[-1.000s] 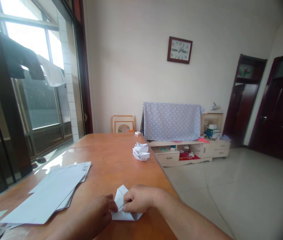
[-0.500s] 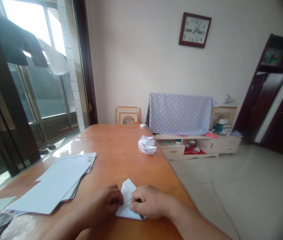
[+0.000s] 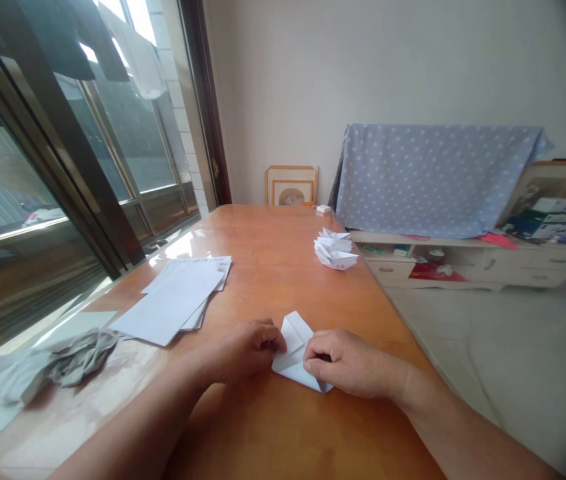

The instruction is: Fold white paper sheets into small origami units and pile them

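Note:
A folded sheet of white paper (image 3: pixel 291 331) lies on the brown table with a pointed top and creased flaps. My left hand (image 3: pixel 257 345) is closed at its left edge, fingertips pinching the paper there. On the opposite side my right hand (image 3: pixel 340 360) is also closed, with thumb and curled fingers on the lower right flap. The fingers of both hands hide parts of the folds. Farther up the table, near its right edge, stand several folded white paper shapes (image 3: pixel 335 250), set close together.
A stack of white paper sheets (image 3: pixel 173 300) lies on the left of the table (image 3: pixel 263 267). Nearer me is a crumpled grey cloth (image 3: pixel 80 357). A small white box (image 3: pixel 323 209) sits at the far edge. Beyond stands a low cabinet (image 3: pixel 527 263) beneath a dotted blue cloth (image 3: pixel 427 180).
My view has tilted down and turned left, so the table appears higher and farther right. Both hands remain on the folded paper, whose flaps show slightly differently between the fingers.

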Available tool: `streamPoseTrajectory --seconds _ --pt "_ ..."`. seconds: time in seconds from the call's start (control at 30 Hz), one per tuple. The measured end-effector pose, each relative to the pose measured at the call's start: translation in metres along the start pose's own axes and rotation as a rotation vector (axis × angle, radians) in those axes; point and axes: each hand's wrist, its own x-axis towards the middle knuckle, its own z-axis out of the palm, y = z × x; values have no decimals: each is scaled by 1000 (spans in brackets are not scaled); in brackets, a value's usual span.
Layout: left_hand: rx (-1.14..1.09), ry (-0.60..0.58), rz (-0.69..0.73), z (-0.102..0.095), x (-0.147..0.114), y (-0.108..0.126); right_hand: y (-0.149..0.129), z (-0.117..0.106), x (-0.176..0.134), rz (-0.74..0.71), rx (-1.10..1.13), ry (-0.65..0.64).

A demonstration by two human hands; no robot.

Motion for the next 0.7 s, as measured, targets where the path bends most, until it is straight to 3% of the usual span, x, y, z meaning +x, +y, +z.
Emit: streamPoseTrajectory --seconds 0.4,0.6,0.7 --pt "-34 -26 11 -3 -6 6 7 13 8 57 -172 173" --pt "-31 6 38 3 -3 1 -5 11 6 -119 -292 193" --pt "-19 20 23 7 -1 0 -8 11 4 -101 -247 165"
